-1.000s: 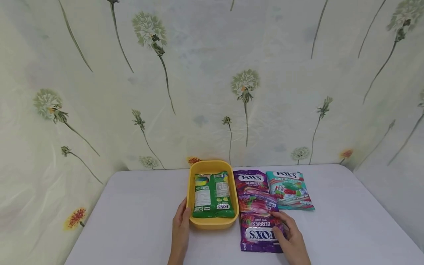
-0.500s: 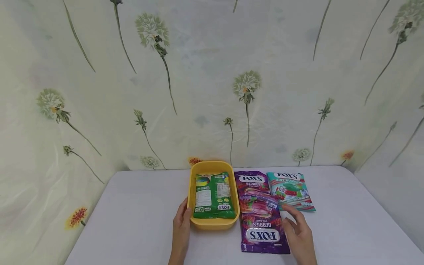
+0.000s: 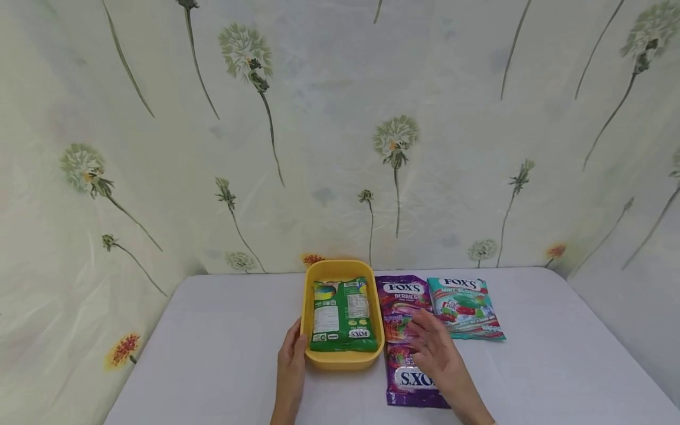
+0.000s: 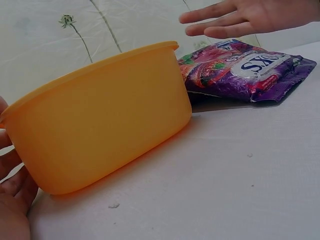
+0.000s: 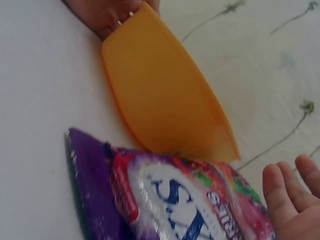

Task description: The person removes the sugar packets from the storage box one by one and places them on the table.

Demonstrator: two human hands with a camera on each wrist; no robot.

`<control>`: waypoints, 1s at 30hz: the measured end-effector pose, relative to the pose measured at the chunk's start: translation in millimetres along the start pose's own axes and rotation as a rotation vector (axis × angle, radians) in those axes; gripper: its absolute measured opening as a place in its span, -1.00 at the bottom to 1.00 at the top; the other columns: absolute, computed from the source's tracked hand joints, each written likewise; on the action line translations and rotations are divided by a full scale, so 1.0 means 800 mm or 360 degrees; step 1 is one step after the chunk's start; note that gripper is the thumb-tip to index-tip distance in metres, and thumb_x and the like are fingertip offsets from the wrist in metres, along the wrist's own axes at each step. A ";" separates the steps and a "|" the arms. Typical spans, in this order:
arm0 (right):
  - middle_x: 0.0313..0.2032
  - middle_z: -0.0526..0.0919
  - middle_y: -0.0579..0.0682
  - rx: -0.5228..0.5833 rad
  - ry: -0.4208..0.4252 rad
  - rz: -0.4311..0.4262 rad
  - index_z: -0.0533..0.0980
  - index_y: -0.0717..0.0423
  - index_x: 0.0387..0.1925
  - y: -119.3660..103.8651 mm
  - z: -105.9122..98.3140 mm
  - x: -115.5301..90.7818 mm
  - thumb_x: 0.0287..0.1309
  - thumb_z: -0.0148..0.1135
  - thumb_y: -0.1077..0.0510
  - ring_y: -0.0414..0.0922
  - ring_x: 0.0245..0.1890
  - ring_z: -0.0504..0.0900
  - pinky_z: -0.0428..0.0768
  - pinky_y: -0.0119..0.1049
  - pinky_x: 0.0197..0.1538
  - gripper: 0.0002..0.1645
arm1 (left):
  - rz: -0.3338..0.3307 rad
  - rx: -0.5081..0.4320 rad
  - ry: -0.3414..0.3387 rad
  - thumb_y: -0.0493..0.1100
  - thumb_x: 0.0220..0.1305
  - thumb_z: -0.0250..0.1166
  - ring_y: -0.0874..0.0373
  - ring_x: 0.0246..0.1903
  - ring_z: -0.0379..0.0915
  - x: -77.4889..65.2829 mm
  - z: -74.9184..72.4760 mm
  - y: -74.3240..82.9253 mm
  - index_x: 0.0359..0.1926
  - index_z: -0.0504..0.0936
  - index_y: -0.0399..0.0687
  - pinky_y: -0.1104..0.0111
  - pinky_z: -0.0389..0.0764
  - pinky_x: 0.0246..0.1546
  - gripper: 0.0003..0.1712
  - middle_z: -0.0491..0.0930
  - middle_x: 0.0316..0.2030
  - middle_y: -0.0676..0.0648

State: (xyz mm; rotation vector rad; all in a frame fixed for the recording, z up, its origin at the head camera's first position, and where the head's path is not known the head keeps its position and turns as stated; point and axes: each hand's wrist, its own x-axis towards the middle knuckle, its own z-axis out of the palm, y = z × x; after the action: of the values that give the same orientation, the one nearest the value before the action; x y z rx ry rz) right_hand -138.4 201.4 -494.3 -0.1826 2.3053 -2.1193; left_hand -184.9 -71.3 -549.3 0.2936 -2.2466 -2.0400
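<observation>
My left hand (image 3: 290,360) holds the left side of a yellow plastic tub (image 3: 342,359), its fingers along the outer wall. A green candy bag (image 3: 340,313) lies inside the tub, back side up. My right hand (image 3: 438,354) hovers over the purple Fox's Berries candy bags, fingers extended and apart from them, as the left wrist view also shows. One purple bag (image 3: 402,290) lies at the back; another purple bag (image 3: 409,389), turned the opposite way, overlaps it nearer me. The right hand hides part of the nearer bag.
A teal Fox's Mint Blossom bag (image 3: 467,310) lies right of the purple bags. Everything stands on a white-covered table (image 3: 228,348). A flowered sheet (image 3: 319,147) rises along the table's back edge and sides.
My right hand has let go of the nearer purple bag, moved off its right edge, then come left and up over it. The left hand stays at the tub.
</observation>
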 end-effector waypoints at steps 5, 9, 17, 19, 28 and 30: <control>0.43 0.07 -0.08 0.0068 -0.0108 0.0101 -0.06 -0.40 0.41 -0.013 0.025 0.019 0.36 0.00 0.10 -0.04 0.44 0.14 0.45 -0.42 0.26 -0.27 | -0.0015 -0.0017 0.0002 0.10 0.42 -0.04 0.01 0.39 0.14 0.000 -0.001 0.001 0.37 0.26 0.07 0.09 0.27 0.34 -0.44 0.26 0.38 -0.03; 0.46 0.00 -0.08 0.0190 -0.0262 0.0146 -0.11 -0.37 0.42 -0.021 0.042 0.034 0.38 -0.03 0.08 -0.01 0.47 0.04 0.39 -0.29 0.32 -0.26 | -0.0031 -0.0016 0.0003 0.10 0.42 -0.04 0.03 0.39 0.13 0.000 -0.002 0.000 0.36 0.26 0.10 0.09 0.27 0.35 -0.45 0.26 0.38 -0.01; 0.50 -0.15 -0.07 0.0067 -0.0504 0.0197 -0.23 -0.37 0.44 -0.033 0.067 0.056 0.32 0.05 -0.05 0.03 0.51 -0.16 0.06 0.07 0.44 -0.13 | 0.0004 -0.0018 -0.0003 0.05 0.42 -0.03 0.00 0.40 0.11 0.002 -0.002 -0.001 0.36 0.27 0.05 0.08 0.26 0.34 -0.46 0.26 0.37 -0.04; 0.51 -0.20 -0.09 0.0022 -0.0515 0.0216 -0.24 -0.40 0.44 -0.035 0.071 0.060 0.29 0.08 -0.09 0.06 0.51 -0.21 0.01 0.17 0.44 -0.10 | 0.0005 -0.0021 -0.0002 0.05 0.42 -0.02 0.00 0.40 0.12 0.002 -0.002 0.000 0.36 0.27 0.05 0.08 0.26 0.34 -0.46 0.27 0.37 -0.03; 0.50 -0.34 -0.01 -0.0027 -0.0364 0.0401 -0.33 -0.44 0.44 -0.037 0.091 0.076 0.15 0.22 -0.16 0.16 0.49 -0.35 -0.21 0.36 0.38 0.10 | 0.0018 -0.0003 -0.0004 0.03 0.43 -0.02 -0.01 0.39 0.13 0.002 -0.002 -0.001 0.35 0.29 0.06 0.08 0.28 0.33 -0.48 0.29 0.36 -0.04; 0.50 -0.36 -0.01 0.0012 -0.0328 0.0418 -0.33 -0.46 0.43 -0.035 0.095 0.080 0.15 0.21 -0.07 0.18 0.48 -0.36 -0.25 0.37 0.38 0.09 | 0.0016 0.0004 -0.0001 0.02 0.43 -0.03 -0.01 0.39 0.14 0.002 -0.003 -0.001 0.35 0.29 0.05 0.08 0.28 0.33 -0.48 0.29 0.36 -0.05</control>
State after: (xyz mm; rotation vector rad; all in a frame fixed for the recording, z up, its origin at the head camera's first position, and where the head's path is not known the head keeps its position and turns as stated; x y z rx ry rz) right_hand -193.1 117.7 -468.2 -0.0870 2.0773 -1.8867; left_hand -185.7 -73.8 -550.2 0.2815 -2.2469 -2.0327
